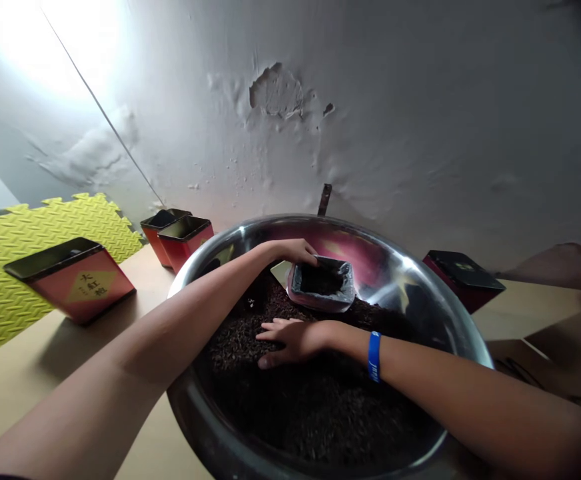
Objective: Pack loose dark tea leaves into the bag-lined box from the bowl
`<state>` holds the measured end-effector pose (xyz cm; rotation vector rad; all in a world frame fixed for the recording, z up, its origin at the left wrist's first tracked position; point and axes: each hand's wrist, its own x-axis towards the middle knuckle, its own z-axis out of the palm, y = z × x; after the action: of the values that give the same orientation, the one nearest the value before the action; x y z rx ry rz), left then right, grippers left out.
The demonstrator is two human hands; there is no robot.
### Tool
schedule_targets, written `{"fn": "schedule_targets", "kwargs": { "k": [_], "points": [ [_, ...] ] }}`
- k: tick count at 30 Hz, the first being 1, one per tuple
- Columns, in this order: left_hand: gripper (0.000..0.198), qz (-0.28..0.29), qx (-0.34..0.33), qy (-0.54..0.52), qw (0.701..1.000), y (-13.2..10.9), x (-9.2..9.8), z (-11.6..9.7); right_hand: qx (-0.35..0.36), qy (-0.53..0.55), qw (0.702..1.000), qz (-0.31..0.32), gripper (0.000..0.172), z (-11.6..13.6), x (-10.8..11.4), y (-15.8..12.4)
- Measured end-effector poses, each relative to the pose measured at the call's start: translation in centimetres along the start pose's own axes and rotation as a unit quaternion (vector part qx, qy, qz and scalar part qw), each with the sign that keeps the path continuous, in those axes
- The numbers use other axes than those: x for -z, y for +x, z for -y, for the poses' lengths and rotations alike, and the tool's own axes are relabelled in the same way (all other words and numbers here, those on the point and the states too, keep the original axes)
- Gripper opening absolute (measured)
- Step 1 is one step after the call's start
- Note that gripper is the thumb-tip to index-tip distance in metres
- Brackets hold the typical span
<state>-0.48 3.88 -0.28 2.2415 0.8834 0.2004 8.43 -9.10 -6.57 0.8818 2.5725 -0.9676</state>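
Observation:
A wide steel basin (454,320) holds a heap of dark loose tea leaves (335,427). Inside it, against the far side, a tea tin lined with a plastic bag (346,283) stands with its mouth up and dark leaves in it. My left hand (296,251) grips the tin's far left rim, fingers partly hidden. Lying palm down on the leaves, just in front of the tin, my right hand (290,339) has its fingers spread and holds nothing. A blue wristband (374,357) circles my right wrist.
An open red tin (95,290) stands on the table (5,393) at left, with two more red tins (188,240) behind. A dark-lidded tin (463,273) is right of the basin. Yellow foam mats (45,250) lie beyond the table, and a peeling wall (395,133) rises behind.

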Motion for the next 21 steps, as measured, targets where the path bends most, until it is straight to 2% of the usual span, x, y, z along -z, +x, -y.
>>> {"fn": "schedule_targets", "kwargs": {
  "k": [9,17,21],
  "points": [
    [0.022,-0.007,0.004,-0.012,1.0,0.3,-0.2,0.1,-0.003,0.004,1.0,0.014,0.095,0.5,-0.5,-0.1],
    [0.017,-0.014,-0.002,-0.009,1.0,0.3,-0.1,0.1,0.005,-0.042,0.997,0.061,0.111,2.0,0.4,-0.2],
    [0.017,-0.019,0.002,-0.012,1.0,0.4,-0.1,0.1,0.007,-0.082,0.995,0.056,0.111,2.7,1.0,-0.2]
  ]
}}
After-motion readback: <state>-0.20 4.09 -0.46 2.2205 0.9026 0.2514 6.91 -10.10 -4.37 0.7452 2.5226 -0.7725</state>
